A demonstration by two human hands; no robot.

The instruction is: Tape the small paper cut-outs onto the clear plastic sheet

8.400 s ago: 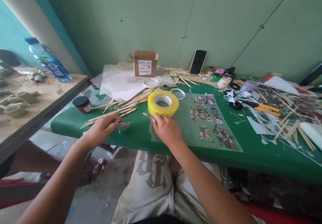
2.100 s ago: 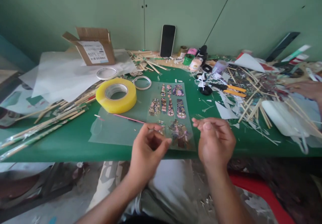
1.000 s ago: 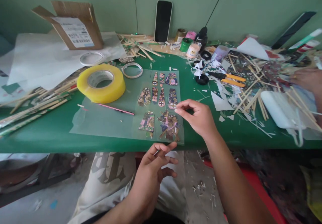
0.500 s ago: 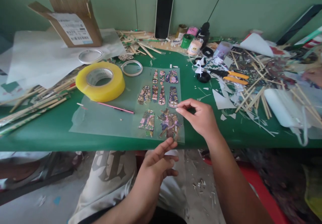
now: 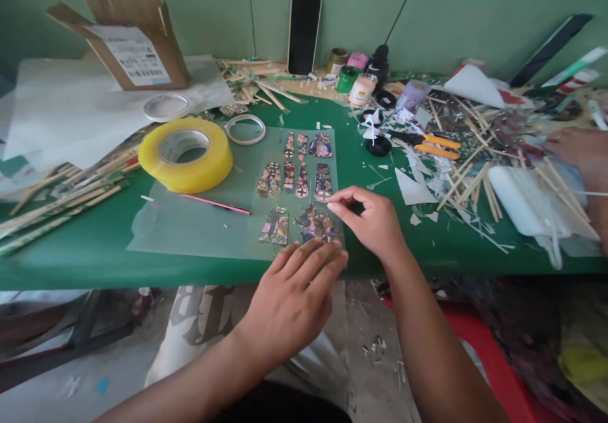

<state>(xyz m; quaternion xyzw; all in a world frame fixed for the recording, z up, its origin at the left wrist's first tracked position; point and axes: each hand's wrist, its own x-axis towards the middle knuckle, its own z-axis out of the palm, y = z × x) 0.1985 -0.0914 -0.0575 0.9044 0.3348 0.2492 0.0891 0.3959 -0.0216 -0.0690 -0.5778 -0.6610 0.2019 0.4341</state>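
Note:
A clear plastic sheet (image 5: 190, 233) lies on the green table, with several small patterned cutouts (image 5: 322, 182) in rows on its right part. My left hand (image 5: 297, 284) is palm down at the sheet's front edge, fingers stretched out over the lower part of a larger, jagged patterned cutout (image 5: 314, 220). By the sheet's right edge, my right hand (image 5: 370, 217) has thumb and forefinger pinched together, just below a dark cutout. Whatever may be between those fingertips is too small to make out.
Left of the cutouts are a yellow tape roll (image 5: 216, 160) and a thin pink stick (image 5: 216, 204). Orange-handled pliers (image 5: 437, 145), paper scraps and wooden sticks clutter the right side. Another person's hand (image 5: 582, 151) is at far right. A phone (image 5: 304, 33) leans on the wall.
My left hand has turned palm down and moved up over the jagged cutout's lower part. My right hand keeps its pinch in place. Another person's hand shows more at far right.

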